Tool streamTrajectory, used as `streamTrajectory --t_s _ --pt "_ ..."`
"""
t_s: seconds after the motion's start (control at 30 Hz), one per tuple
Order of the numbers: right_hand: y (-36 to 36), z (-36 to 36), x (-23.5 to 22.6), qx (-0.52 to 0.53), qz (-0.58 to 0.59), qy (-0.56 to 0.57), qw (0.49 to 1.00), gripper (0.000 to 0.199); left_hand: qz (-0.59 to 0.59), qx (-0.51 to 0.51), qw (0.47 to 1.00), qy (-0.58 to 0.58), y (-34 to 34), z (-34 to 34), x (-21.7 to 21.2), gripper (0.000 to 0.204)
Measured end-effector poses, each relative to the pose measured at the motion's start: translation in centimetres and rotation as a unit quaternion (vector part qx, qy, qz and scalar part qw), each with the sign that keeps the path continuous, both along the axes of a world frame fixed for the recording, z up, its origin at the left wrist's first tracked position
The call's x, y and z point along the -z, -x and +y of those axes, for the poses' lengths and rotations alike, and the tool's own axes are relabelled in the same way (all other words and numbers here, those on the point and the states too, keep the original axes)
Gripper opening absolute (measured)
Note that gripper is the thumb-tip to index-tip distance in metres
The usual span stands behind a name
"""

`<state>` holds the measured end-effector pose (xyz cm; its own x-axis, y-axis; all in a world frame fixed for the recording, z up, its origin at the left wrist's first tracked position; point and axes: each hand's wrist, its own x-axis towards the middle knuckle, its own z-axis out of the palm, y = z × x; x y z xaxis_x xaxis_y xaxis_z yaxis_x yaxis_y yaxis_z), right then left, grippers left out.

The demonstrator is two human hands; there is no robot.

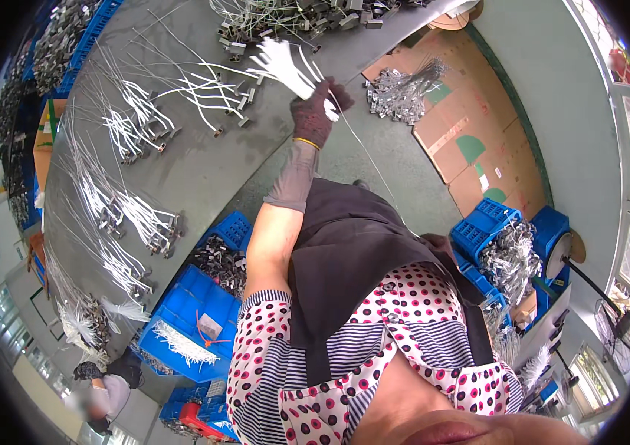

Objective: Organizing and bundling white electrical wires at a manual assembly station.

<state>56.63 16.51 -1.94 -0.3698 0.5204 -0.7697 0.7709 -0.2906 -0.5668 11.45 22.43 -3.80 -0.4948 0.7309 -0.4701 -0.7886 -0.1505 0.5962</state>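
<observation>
My left hand (315,115), in a dark glove with a yellow cuff edge, is stretched out over the grey table's edge. It is closed round a bunch of short white tubes (281,65), whose ends fan out past the fingers. From this hand a thin pale wire (365,152) runs down to the right, along my black apron. At its lower end, by my side, is my gloved right hand (441,246), drawn back and partly hidden by the apron. The wire leads into this hand, though its fingers barely show.
Bundles of white-sleeved wires with small metal parts (140,215) lie across the grey table (211,170). More metal parts (330,18) are heaped at its far end. Blue crates (189,297) stand at left, others (486,226) at right. Flattened cardboard (471,141) bears another bundle. A person (107,389) is at lower left.
</observation>
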Motion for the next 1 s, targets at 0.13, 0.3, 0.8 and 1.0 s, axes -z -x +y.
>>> streamTrajectory --t_s 0.13,0.3,0.8,1.0 --pt "0.5 -0.7 -3.7 0.001 0.025 -0.120 0.992 0.020 0.033 -0.088 0.995 -0.035 2.6 0.0 -2.1 0.032" --pt "-2.2 0.4 -1.5 -0.030 -0.012 -0.102 0.994 0.023 0.053 -0.124 0.988 -0.081 4.4 -1.4 -2.5 0.034" --pt "-3.2 5.8 0.9 0.003 -0.006 0.048 0.999 0.026 0.005 -0.112 0.990 -0.089 5.2 -9.0 -1.5 0.029" --pt "-3.0 6.8 0.5 -0.028 0.083 0.027 0.996 0.028 0.000 -0.126 0.988 -0.089 5.0 -10.9 -1.3 0.030"
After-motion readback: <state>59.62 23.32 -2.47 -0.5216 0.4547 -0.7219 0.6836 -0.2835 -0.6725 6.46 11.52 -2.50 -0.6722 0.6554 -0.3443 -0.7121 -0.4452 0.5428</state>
